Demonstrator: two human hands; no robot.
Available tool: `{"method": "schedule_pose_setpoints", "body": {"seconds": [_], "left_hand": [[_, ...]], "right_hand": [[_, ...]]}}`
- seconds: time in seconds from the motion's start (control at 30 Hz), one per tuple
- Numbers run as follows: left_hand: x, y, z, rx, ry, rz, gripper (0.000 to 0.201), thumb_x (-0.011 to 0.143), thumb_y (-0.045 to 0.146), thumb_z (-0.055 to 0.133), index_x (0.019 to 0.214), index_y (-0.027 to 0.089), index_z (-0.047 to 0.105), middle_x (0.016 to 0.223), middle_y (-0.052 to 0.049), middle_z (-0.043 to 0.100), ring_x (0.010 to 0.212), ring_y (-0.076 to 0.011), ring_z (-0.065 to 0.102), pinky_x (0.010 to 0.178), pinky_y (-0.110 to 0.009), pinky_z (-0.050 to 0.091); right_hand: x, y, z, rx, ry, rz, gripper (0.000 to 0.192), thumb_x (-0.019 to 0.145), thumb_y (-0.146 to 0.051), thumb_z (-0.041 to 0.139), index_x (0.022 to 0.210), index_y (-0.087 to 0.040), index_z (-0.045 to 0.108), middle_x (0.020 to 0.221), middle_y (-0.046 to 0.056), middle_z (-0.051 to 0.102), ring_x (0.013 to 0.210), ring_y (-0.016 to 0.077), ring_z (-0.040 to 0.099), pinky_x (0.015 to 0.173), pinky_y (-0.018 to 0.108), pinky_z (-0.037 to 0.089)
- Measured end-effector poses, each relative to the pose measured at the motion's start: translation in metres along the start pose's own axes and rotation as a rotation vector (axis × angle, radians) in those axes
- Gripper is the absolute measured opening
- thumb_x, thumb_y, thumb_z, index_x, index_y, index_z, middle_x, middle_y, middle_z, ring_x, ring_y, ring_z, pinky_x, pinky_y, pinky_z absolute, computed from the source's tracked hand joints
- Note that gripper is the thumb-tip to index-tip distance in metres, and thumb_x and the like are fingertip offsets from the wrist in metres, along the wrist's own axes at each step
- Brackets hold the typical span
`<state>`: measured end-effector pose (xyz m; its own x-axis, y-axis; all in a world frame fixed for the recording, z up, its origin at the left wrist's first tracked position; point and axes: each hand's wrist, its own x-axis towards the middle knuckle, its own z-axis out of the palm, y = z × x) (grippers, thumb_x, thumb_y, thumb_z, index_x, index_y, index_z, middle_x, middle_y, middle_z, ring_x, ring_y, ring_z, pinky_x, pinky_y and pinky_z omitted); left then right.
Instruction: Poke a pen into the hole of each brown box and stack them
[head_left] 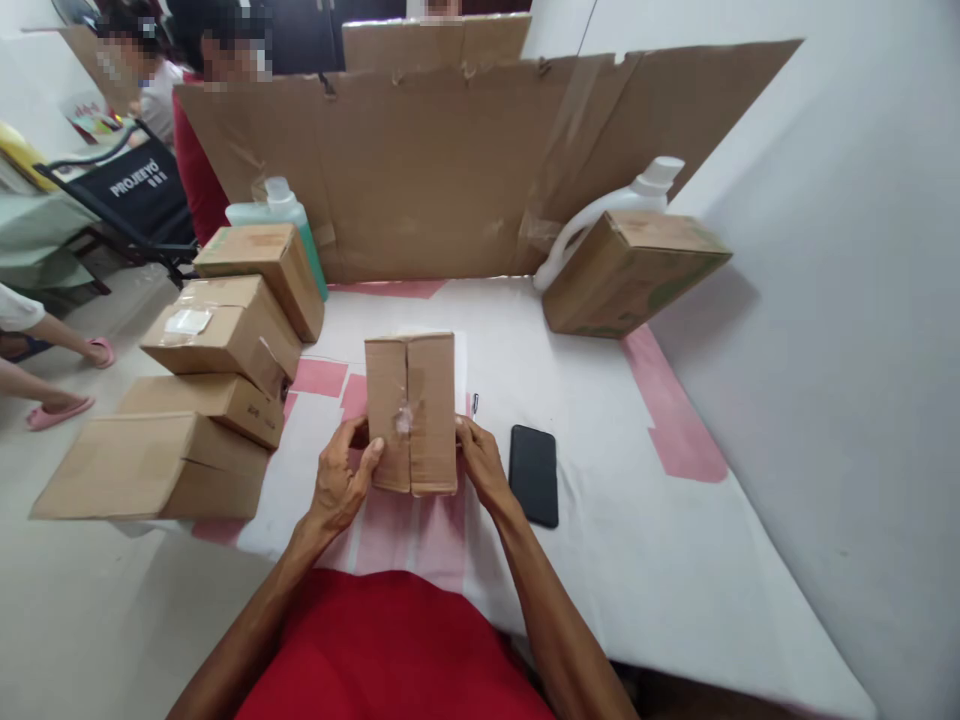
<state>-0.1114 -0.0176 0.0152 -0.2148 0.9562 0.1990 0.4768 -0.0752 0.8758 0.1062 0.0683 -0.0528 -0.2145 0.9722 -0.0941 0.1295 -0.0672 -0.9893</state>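
Observation:
A small brown cardboard box [411, 410] with two closed flaps and a scrap of clear tape on its seam stands on the white table [615, 540] in front of me. My left hand [341, 485] grips its lower left corner, thumb on the top face. My right hand [480, 465] holds its lower right edge. A black phone [533, 474] lies flat just right of my right hand. A small dark pen-like item [475, 403] lies beside the box's right side.
Several cardboard boxes [217, 340] are stacked at the table's left edge, another box [630, 270] leans at the back right. A green bottle [289, 215] and a white jug [637, 195] stand before a cardboard screen [450, 160]. People sit beyond it.

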Motion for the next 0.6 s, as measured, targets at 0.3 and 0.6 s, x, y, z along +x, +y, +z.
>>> {"method": "schedule_pose_setpoints", "body": {"seconds": [0.3, 0.6], "left_hand": [[0.016, 0.003, 0.011, 0.026, 0.001, -0.111, 0.074, 0.102, 0.048, 0.053, 0.165, 0.02, 0.027, 0.082, 0.003, 0.06, 0.068, -0.0134, 0.057, 0.068, -0.026, 0.047], [0.084, -0.023, 0.006, 0.148, 0.144, 0.062, 0.067, 0.099, 0.06, 0.053, 0.154, 0.023, 0.049, 0.132, -0.015, 0.059, 0.115, -0.0262, 0.06, 0.102, -0.045, 0.05]], "right_hand": [[-0.009, -0.006, -0.001, -0.163, 0.063, 0.032, 0.072, 0.096, -0.076, 0.037, 0.1, -0.018, 0.078, 0.108, 0.012, 0.079, 0.112, 0.0344, 0.068, 0.101, 0.044, 0.048], [-0.035, 0.011, -0.005, 0.347, 0.031, 0.174, 0.083, 0.095, -0.084, 0.032, 0.137, -0.021, 0.067, 0.14, 0.014, 0.07, 0.126, 0.0308, 0.066, 0.098, 0.042, 0.055]]}}
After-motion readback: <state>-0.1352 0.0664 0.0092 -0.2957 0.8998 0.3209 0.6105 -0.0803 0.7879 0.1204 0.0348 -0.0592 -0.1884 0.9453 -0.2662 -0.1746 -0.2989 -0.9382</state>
